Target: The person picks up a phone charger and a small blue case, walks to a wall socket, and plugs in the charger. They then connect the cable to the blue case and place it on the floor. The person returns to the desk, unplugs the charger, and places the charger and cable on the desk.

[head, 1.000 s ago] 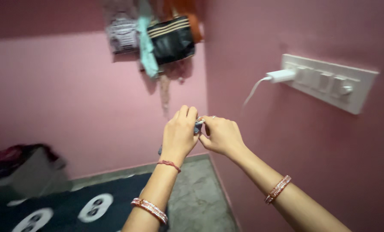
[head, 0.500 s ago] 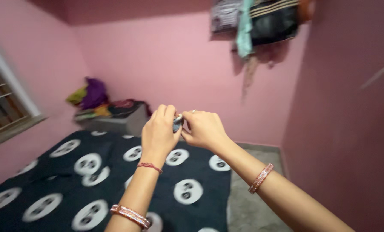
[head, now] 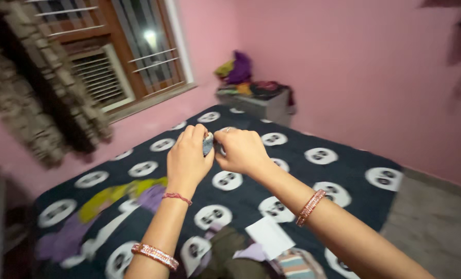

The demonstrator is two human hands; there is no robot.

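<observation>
Pinching a small grey-blue item (head: 208, 143) between them, both hands meet in mid-air above the bed (head: 344, 170), seen from the single head view. The left hand (head: 188, 157) has its fingers curled together and closed on the item's left side, knuckles toward the camera; the right hand (head: 242, 150) closes thumb and fingertips on its right side, a ring showing on one finger. Only a sliver of the item shows between the two grips, so its kind cannot be told; holding it from both sides this way looks like a grip suited to working or pulling at something small, and keeping it raised brings it close to the eyes.

A red thread (head: 177, 197) circles the left wrist, with a pink bangle (head: 154, 256) lower on that forearm and another bangle (head: 311, 207) on the right forearm.

Below the hands, the bed carries a dark sheet with white round motifs. Loose clothes (head: 117, 199) in yellow and purple lie on it at left, and a white paper (head: 269, 236) rests near a striped cloth (head: 297, 263) at the bottom edge. A barred window (head: 137, 51) sits in the pink wall, a patterned curtain (head: 39, 98) hangs beside it, and a box (head: 261, 106) piled with coloured cloth stands at the bed's far corner.
</observation>
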